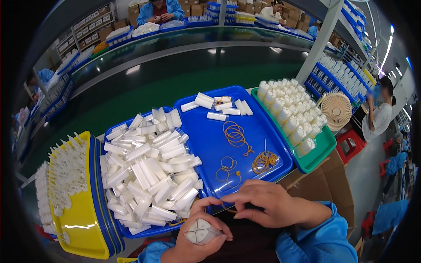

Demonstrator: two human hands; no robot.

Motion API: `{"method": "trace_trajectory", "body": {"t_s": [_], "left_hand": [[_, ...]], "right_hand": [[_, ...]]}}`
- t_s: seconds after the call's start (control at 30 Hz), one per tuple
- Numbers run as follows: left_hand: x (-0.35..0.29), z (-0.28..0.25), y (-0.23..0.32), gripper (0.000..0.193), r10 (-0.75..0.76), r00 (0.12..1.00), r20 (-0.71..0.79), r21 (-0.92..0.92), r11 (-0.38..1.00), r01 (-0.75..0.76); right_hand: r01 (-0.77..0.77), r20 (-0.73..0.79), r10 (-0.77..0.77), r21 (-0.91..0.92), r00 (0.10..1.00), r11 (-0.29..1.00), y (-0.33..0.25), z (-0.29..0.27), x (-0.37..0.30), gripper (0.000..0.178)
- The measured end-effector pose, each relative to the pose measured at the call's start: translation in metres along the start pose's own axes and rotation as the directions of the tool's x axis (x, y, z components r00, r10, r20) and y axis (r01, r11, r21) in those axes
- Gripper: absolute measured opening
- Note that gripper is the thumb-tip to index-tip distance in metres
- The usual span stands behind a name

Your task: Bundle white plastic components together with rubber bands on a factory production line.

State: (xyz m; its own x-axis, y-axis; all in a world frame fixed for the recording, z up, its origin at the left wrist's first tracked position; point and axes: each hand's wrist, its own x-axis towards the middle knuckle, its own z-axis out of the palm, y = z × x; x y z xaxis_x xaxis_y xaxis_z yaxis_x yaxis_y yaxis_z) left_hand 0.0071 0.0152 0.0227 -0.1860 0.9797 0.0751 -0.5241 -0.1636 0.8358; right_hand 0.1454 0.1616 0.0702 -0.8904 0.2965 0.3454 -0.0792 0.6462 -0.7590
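Bundle (202, 231) of four white pieces stands end-up in the left hand (189, 250), off the near left corner of the blue tray (201, 144). That hand curls round it, its forefinger reaching toward the right hand (267, 204), which is beside the tray's near edge, thumb and forefinger drawn together, seemingly pinching a thin brown band (228, 211). Whether any band is round the bundle I cannot tell. The step looks like banding the four pieces; the next move probably calls for stretching the band over them while the left hand keeps their ends level.

In the tray lie loose bands (265, 162) toward the near right and a few pieces (218, 116) at the far end. Left of it is a heaped pile (151, 171), and further left a yellow tray (83, 236) with stemmed parts (68, 171). Right of it, a green tray (320, 160) holds upright bundles (291, 116). Beyond the tray runs a green belt (184, 76), with co-workers (160, 11) across it; farther right are a fan (336, 109) and red stool (351, 144).
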Motion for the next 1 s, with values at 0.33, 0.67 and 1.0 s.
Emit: {"method": "trace_trajectory", "body": {"t_s": [0.33,0.67,1.0], "left_hand": [[-0.003,-0.011,0.0,0.025,-0.058,0.798,0.599,-0.352,0.876,0.329],[-0.003,-0.002,-0.011,0.072,0.09,0.989,0.119,0.787,0.598,-0.149],[-0.008,0.005,-0.009,0.066,0.261,0.954,-0.149,0.075,0.965,-0.253]], "right_hand": [[0.038,0.018,-0.038,-0.024,0.999,0.999,0.015,0.007,-0.012,0.016],[-0.04,0.466,-0.109,0.298,0.878,0.954,-0.02,-0.001,-0.012,0.048],[-0.088,0.078,-0.078,0.987,0.994,-0.135,0.012,0.038,-0.065,0.044]]}}
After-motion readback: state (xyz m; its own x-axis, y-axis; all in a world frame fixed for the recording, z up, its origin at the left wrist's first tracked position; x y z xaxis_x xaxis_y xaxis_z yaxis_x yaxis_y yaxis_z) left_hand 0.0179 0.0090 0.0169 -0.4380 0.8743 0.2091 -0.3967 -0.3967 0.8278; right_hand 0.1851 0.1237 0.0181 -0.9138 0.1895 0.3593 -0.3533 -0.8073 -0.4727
